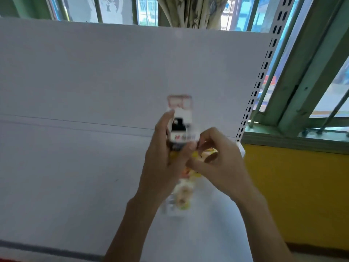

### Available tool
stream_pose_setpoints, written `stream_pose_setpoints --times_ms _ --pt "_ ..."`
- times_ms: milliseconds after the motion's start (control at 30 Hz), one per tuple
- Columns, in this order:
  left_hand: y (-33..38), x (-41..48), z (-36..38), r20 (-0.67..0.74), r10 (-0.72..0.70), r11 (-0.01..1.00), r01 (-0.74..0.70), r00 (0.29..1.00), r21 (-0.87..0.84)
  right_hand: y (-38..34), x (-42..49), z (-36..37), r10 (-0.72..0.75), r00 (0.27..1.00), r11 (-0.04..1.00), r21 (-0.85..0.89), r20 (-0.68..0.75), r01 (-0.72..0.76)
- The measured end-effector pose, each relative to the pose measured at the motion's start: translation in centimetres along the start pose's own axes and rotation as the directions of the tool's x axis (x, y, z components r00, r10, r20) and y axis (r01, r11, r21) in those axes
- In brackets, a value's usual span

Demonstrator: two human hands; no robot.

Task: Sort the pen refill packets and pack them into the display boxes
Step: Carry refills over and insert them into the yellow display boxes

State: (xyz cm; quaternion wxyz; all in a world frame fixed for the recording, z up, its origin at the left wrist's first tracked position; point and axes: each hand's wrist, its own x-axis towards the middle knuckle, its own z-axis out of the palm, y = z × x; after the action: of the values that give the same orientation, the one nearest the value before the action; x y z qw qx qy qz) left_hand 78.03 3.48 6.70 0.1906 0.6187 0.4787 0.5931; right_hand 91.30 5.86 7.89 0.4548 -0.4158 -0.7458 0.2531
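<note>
Left hand (162,154) grips a blurred stack of refill packets (180,129) upright above the white shelf (75,157), right hand (213,157) pinching its near-right edge; no display box in view, so packing looks still undone.

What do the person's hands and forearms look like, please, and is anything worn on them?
The left hand and right hand are bare: no gloves, and no rings show, though the picture is blurred. The left forearm and right forearm show no sleeve, watch or bracelet down to the frame's edge.
</note>
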Motion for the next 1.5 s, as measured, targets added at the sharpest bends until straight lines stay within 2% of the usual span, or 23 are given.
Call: stream_pose_setpoints --times_ms 133,233,300,533,633,800,933,1100,1167,1267,1333,1400,1500 --pt "-0.3 -0.4 -1.0 0.049 0.067 0.998 -0.067 0.997 -0.010 0.1 -0.2 -0.6 -0.022 0.995 0.981 0.194 0.096 0.003" --pt "-0.4 -0.4 -1.1 0.032 0.039 0.991 -0.035 0.999 -0.129 -0.4 0.0 -1.2 -0.092 0.990 0.952 0.299 0.103 0.058" --pt "-0.5 -0.7 -1.0 -0.006 0.012 0.980 -0.013 1.000 -0.199 -0.4 -0.1 -1.2 -0.125 0.986 0.936 0.342 0.112 0.080" --pt "-0.6 -0.9 -1.3 0.012 0.022 0.987 -0.020 1.000 -0.158 0.0 -0.3 -1.3 -0.153 0.984 0.912 0.396 0.091 0.105" --pt "-0.4 -0.8 -1.2 0.037 0.023 0.988 -0.017 0.999 -0.154 -0.5 0.5 -1.3 -0.165 0.980 0.937 0.328 0.107 0.122" --pt "-0.3 -0.2 -1.3 0.104 0.068 0.997 -0.065 0.992 -0.038 -1.1 1.7 -1.3 -0.169 0.977 0.969 0.204 0.128 0.141" --pt "-0.4 0.2 -1.8 0.122 0.056 0.998 -0.054 0.991 -0.017 -0.6 1.6 -1.0 -0.079 0.987 0.953 0.302 0.142 0.033" --pt "-0.4 0.5 -2.4 0.139 0.069 0.997 -0.064 0.988 -0.040 -0.4 1.8 -0.9 -0.080 0.987 0.954 0.298 0.140 0.035" --pt "-0.3 0.4 -2.6 0.166 0.066 0.996 -0.054 0.984 -0.073 -1.0 2.2 -1.2 -0.092 0.974 0.979 0.200 0.206 0.050" --pt "-0.3 0.1 -2.7 0.213 0.034 0.986 0.003 0.976 -0.167 -2.1 3.1 -2.1 -0.041 0.925 0.999 0.007 0.378 0.041" --pt "-0.2 0.1 -2.9 0.237 0.029 0.984 0.014 0.971 -0.179 -2.6 3.6 -2.5 -0.035 0.898 0.989 -0.111 0.439 0.093" --pt "-0.2 0.2 -2.9 0.261 0.043 0.987 0.000 0.964 -0.161 -2.9 3.7 -2.5 -0.061 0.904 0.977 -0.160 0.423 0.140" --pt "-0.1 0.3 -2.5 0.284 0.049 0.989 -0.006 0.958 -0.150 -2.8 3.5 -2.2 -0.101 0.934 0.982 -0.116 0.341 0.149"
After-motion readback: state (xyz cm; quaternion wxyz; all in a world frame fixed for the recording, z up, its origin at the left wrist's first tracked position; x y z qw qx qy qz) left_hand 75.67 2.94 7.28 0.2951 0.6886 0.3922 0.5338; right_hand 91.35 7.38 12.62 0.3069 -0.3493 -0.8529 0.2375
